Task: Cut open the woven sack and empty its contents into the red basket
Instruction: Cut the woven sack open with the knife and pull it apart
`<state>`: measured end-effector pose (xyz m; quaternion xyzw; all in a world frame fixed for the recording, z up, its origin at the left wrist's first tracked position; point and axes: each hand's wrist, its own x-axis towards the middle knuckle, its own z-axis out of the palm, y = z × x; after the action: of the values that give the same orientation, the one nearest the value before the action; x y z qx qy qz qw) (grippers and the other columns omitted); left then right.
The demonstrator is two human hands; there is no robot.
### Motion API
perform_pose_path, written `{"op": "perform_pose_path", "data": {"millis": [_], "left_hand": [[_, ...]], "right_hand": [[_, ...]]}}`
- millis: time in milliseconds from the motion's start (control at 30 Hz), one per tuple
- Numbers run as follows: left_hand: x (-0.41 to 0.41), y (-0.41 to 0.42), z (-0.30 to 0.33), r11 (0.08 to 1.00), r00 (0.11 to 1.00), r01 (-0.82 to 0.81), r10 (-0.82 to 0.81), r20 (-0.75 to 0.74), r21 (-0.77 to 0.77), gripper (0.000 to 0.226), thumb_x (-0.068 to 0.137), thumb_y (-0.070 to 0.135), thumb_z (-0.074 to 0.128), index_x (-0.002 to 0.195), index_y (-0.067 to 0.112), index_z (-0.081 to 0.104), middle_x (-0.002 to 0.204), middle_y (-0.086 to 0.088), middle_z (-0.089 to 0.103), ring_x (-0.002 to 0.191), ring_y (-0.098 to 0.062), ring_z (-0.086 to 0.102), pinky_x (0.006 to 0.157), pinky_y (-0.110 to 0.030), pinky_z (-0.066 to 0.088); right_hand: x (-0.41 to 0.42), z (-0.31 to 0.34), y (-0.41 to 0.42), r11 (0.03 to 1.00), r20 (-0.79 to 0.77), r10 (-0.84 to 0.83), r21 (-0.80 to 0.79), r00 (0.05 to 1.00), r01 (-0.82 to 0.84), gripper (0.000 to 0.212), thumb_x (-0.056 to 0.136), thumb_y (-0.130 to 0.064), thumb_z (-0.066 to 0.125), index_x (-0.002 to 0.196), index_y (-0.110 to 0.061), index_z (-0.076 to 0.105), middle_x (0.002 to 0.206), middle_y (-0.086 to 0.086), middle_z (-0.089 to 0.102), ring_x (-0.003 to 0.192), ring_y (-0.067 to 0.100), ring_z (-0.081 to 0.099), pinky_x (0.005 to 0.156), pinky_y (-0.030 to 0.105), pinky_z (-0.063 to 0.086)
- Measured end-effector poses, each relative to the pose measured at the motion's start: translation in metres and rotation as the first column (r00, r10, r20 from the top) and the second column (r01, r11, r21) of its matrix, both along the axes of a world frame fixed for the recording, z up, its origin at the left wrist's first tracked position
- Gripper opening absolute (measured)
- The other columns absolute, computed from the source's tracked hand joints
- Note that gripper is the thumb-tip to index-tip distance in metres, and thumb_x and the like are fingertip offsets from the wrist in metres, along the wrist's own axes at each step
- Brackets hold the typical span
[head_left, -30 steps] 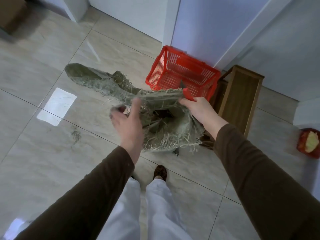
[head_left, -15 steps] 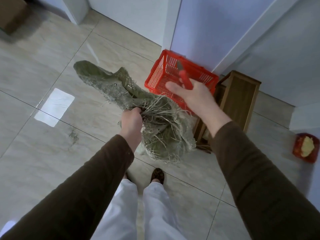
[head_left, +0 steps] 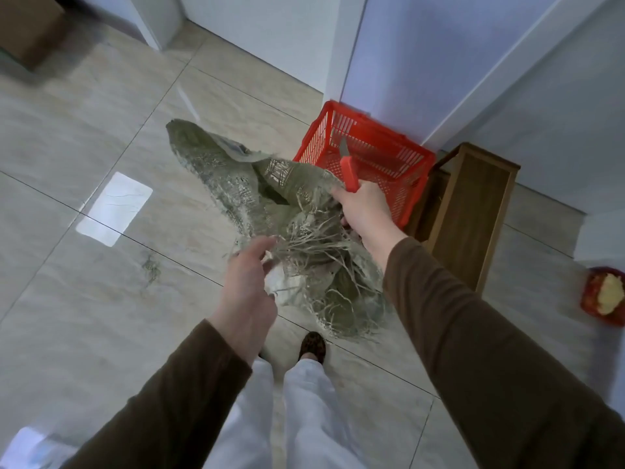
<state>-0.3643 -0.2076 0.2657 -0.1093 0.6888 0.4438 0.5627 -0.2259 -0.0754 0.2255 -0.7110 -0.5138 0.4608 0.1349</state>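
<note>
A limp green woven sack [head_left: 236,184] with frayed cut edges hangs in front of me, its far end trailing to the left over the floor. My right hand [head_left: 363,206] grips a red-handled knife [head_left: 349,172], blade pointing up, and also holds the sack's frayed edge. My left hand [head_left: 245,289] is at the sack's near frayed edge, fingers loosely curled and touching the strands. The red basket [head_left: 368,157] stands on the floor against the wall, just behind the sack. I cannot see anything inside the basket.
A wooden stool [head_left: 470,211] stands right of the basket. A red tub [head_left: 603,296] with yellowish content sits on the floor at far right. A cardboard box [head_left: 27,28] is at top left. A loose tuft of sack fibres [head_left: 150,267] lies on the tiled floor.
My left hand has let go of the bunched sack and now just touches its edge. My right hand with the knife came down and took hold of the sack's edge.
</note>
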Motion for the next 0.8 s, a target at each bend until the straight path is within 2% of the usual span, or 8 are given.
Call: {"op": "perform_pose_path", "data": {"millis": [100, 200, 267, 333, 400, 567, 733, 800], "left_hand": [[0.009, -0.007, 0.038, 0.974, 0.964, -0.064, 0.117, -0.240, 0.220, 0.027, 0.094, 0.034, 0.064, 0.073, 0.022, 0.054, 0.076, 0.001, 0.055, 0.065, -0.009, 0.051, 0.075, -0.029, 0.040], [0.010, 0.010, 0.058, 0.810, 0.870, 0.227, 0.081, -0.487, 0.540, 0.038, 0.102, 0.032, 0.056, 0.072, 0.009, 0.051, 0.068, -0.012, 0.047, 0.059, -0.012, 0.044, 0.057, -0.018, 0.039], [0.006, 0.040, 0.045, 0.781, 0.738, 0.490, -0.134, -0.662, 0.388, 0.024, 0.102, 0.031, 0.059, 0.083, 0.016, 0.056, 0.081, -0.003, 0.061, 0.069, -0.011, 0.055, 0.062, -0.021, 0.046], [-0.001, 0.066, 0.015, 0.719, 0.476, 0.695, -0.430, -0.767, 0.029, 0.016, 0.101, 0.034, 0.060, 0.098, 0.018, 0.059, 0.101, -0.005, 0.067, 0.087, -0.017, 0.063, 0.075, -0.032, 0.052], [-0.003, 0.076, -0.021, 0.569, 0.221, 0.767, -0.669, -0.709, -0.298, 0.034, 0.101, 0.039, 0.059, 0.118, 0.009, 0.058, 0.120, -0.015, 0.064, 0.109, -0.032, 0.063, 0.092, -0.044, 0.052], [0.000, 0.053, -0.063, 0.367, 0.009, 0.813, -0.784, -0.620, -0.452, 0.041, 0.092, 0.027, 0.067, 0.131, 0.016, 0.062, 0.117, -0.015, 0.073, 0.108, -0.038, 0.068, 0.087, -0.040, 0.055], [-0.001, 0.041, -0.067, 0.461, 0.181, 0.830, -0.754, -0.631, -0.314, 0.037, 0.095, 0.002, 0.056, 0.126, 0.012, 0.072, 0.111, -0.018, 0.075, 0.101, -0.040, 0.070, 0.079, -0.031, 0.053], [-0.002, 0.042, -0.064, 0.493, 0.286, 0.837, -0.764, -0.578, -0.238, 0.025, 0.094, 0.011, 0.056, 0.111, 0.013, 0.074, 0.097, -0.011, 0.075, 0.094, -0.038, 0.070, 0.070, -0.031, 0.054]], "right_hand": [[-0.003, 0.003, -0.005, 1.000, -0.026, -0.005, 0.023, 1.000, 0.006, 0.027, 0.099, -0.039, 0.065, 0.076, -0.025, 0.063, 0.054, -0.006, 0.056, 0.047, 0.017, 0.056, 0.046, 0.031, 0.043], [-0.006, 0.008, -0.012, 0.999, -0.114, -0.051, 0.008, 0.992, 0.052, 0.029, 0.100, -0.034, 0.066, 0.075, -0.020, 0.061, 0.049, -0.009, 0.053, 0.043, 0.012, 0.054, 0.043, 0.028, 0.043], [-0.009, 0.011, -0.015, 0.999, -0.132, -0.039, 0.009, 0.990, 0.041, 0.030, 0.101, -0.031, 0.065, 0.074, -0.018, 0.060, 0.047, -0.009, 0.052, 0.041, 0.012, 0.053, 0.040, 0.025, 0.041], [-0.013, 0.014, -0.018, 1.000, -0.094, -0.016, 0.013, 0.995, 0.017, 0.031, 0.100, -0.032, 0.066, 0.072, -0.019, 0.059, 0.049, -0.007, 0.052, 0.040, 0.012, 0.053, 0.040, 0.024, 0.039], [-0.014, 0.015, -0.021, 0.999, -0.095, -0.027, 0.015, 0.995, 0.029, 0.031, 0.098, -0.034, 0.067, 0.072, -0.020, 0.058, 0.050, -0.007, 0.052, 0.039, 0.011, 0.052, 0.040, 0.024, 0.040], [-0.002, 0.014, -0.019, 0.996, -0.118, -0.078, 0.022, 0.990, 0.081, 0.026, 0.096, -0.031, 0.067, 0.073, -0.022, 0.060, 0.052, -0.007, 0.053, 0.042, 0.011, 0.056, 0.044, 0.029, 0.045], [0.015, 0.016, -0.008, 0.993, 0.097, 0.034, 0.107, 0.995, -0.044, 0.026, 0.099, -0.037, 0.062, 0.076, -0.025, 0.064, 0.067, -0.005, 0.067, 0.062, 0.023, 0.069, 0.056, 0.038, 0.053], [0.019, 0.017, -0.005, 0.983, 0.179, 0.076, 0.153, 0.981, -0.104, 0.030, 0.100, -0.039, 0.060, 0.072, -0.028, 0.062, 0.065, -0.008, 0.065, 0.062, 0.019, 0.065, 0.056, 0.033, 0.045]]}}
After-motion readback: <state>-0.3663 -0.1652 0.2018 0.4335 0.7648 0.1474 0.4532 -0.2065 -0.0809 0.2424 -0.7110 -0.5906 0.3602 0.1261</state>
